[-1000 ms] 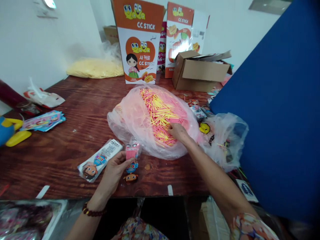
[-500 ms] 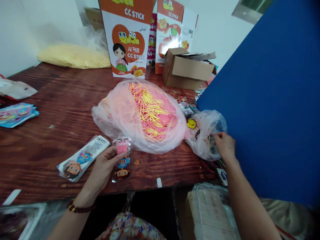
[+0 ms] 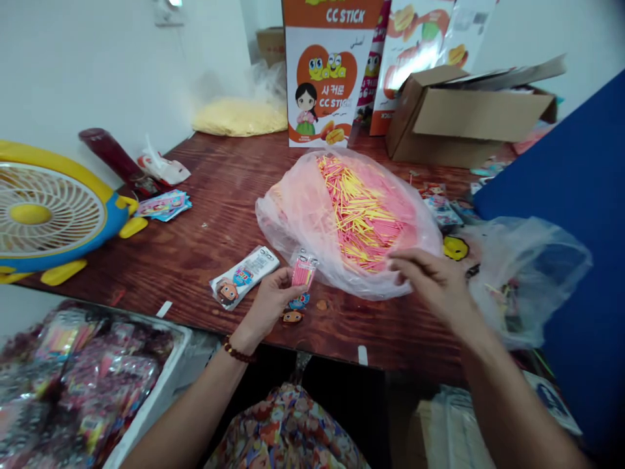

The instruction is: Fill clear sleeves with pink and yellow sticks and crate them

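Observation:
My left hand (image 3: pixel 271 301) is closed on a small clear packet (image 3: pixel 303 268) of pink sticks, with a cartoon face on its lower part. The packet is upright just above the table edge. Beside it lies a stack of flat printed packets (image 3: pixel 245 276). A large clear bag (image 3: pixel 297 215) holds many pink and yellow sticks (image 3: pixel 359 212). At the bag's right front edge is my right hand (image 3: pixel 437 286), fingers stretched out and slightly bent, with nothing visible in them. A smaller clear bag (image 3: pixel 532 280) with a few sticks hangs to its right.
A yellow and blue fan (image 3: pixel 53 212) stands at left, above a white box (image 3: pixel 146 397) full of filled packets. Behind are a printed carton (image 3: pixel 322 85), an open cardboard box (image 3: pixel 469 124) and a yellow bag (image 3: pixel 239 117). A blue panel (image 3: pixel 586 169) borders the right.
My right hand has left the smaller bag and moved left to the large bag of sticks. My left hand still holds the packet. The view has swung left, bringing in the fan.

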`<state>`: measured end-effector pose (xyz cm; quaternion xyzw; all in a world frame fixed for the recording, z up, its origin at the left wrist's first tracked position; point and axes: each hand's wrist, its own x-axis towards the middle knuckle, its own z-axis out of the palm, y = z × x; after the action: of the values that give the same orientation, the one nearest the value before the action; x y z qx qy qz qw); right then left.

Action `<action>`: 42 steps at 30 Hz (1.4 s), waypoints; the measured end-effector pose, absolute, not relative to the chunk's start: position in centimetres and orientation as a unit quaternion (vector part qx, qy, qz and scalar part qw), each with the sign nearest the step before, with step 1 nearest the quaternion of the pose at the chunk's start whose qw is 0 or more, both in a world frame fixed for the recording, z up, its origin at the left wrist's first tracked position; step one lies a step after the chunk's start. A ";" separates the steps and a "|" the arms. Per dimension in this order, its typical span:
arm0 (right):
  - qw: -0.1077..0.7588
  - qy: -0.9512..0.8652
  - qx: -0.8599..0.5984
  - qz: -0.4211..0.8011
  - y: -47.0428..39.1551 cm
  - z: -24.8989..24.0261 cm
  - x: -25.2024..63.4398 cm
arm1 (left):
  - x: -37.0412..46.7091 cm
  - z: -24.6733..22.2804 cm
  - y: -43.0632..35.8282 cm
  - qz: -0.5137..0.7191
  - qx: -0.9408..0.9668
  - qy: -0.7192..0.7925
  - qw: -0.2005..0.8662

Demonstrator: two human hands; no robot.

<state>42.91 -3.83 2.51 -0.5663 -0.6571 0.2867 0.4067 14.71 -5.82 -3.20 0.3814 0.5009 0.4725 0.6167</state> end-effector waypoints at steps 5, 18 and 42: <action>0.348 -0.611 -0.465 0.538 -4.0 0.4 34.5 | 14.8 -2.1 -6.3 0.461 0.396 0.465 0.643; 0.372 -0.573 -0.467 0.562 -4.1 -1.6 31.6 | 14.8 -2.6 -6.7 0.472 0.372 0.445 0.664; 0.281 -0.704 -0.611 0.226 5.4 0.0 38.2 | 12.8 -3.2 -6.4 0.418 0.373 0.477 0.677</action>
<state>38.18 5.43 -0.05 -0.6114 -0.7044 0.2264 0.2808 12.77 -6.38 -3.17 0.3726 0.4768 0.4184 0.6773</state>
